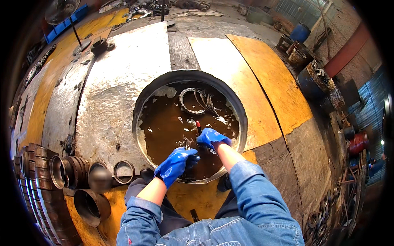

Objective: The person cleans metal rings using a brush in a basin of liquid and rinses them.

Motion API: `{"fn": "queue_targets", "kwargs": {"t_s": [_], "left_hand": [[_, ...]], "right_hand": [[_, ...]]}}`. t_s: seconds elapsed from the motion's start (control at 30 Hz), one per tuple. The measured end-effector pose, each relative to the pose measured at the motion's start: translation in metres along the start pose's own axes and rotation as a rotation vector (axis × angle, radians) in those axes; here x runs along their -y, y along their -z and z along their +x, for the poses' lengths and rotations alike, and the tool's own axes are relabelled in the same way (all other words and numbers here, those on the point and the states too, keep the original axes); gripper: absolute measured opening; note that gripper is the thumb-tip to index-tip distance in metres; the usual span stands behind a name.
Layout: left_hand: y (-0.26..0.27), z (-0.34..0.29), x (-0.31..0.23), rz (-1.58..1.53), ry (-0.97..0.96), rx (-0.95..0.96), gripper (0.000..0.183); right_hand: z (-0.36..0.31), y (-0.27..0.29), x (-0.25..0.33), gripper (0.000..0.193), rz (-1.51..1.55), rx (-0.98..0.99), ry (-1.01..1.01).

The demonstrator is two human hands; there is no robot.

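A round metal basin (242,123) of murky brown liquid stands before me between my legs. Both hands wear blue gloves and work over its near part. My left hand (176,164) is closed around a small metal part (187,143), mostly hidden by the fingers. Just right of it and a little farther off, my right hand (212,138) is closed on a slim dark tool with a red end (198,126) that points away from me; its working end is hidden. Several metal rings (192,101) lie partly in the liquid at the far side, with pale foam scraps around.
Several metal rings and cylinders (92,208) stand at the lower left beside stacked ribbed parts (43,180). Metal and yellow sheets (266,78) cover the floor. Greasy drums (312,82) stand at the right, a stand with a round base (81,47) at the far left.
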State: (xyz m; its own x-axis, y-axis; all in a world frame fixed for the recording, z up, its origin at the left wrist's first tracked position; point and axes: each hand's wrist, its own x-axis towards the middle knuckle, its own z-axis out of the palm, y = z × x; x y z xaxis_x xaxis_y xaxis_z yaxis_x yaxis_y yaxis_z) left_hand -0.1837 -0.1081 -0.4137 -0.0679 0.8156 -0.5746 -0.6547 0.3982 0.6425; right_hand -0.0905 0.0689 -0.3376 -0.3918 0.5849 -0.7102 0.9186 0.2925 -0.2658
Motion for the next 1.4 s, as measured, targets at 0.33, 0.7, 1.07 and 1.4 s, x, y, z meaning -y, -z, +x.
{"fn": "queue_targets", "kwargs": {"t_s": [0.33, 0.7, 1.07, 1.4], "left_hand": [[0.006, 0.024, 0.007, 0.231, -0.166, 0.026, 0.021], [0.028, 0.017, 0.004, -0.023, -0.094, -0.240, 0.035], [0.041, 0.017, 0.006, 0.029, -0.009, -0.050, 0.057], [0.048, 0.018, 0.008, 0.039, -0.018, -0.020, 0.051]], "right_hand": [[-0.024, -0.008, -0.071, 0.029, 0.942, -0.279, 0.459], [-0.014, -0.057, -0.016, 0.026, 0.916, 0.078, 0.673], [0.058, -0.062, -0.062, 0.034, 0.900, -0.040, 0.251], [0.043, -0.048, -0.064, 0.036, 0.810, -0.171, 0.376]]}}
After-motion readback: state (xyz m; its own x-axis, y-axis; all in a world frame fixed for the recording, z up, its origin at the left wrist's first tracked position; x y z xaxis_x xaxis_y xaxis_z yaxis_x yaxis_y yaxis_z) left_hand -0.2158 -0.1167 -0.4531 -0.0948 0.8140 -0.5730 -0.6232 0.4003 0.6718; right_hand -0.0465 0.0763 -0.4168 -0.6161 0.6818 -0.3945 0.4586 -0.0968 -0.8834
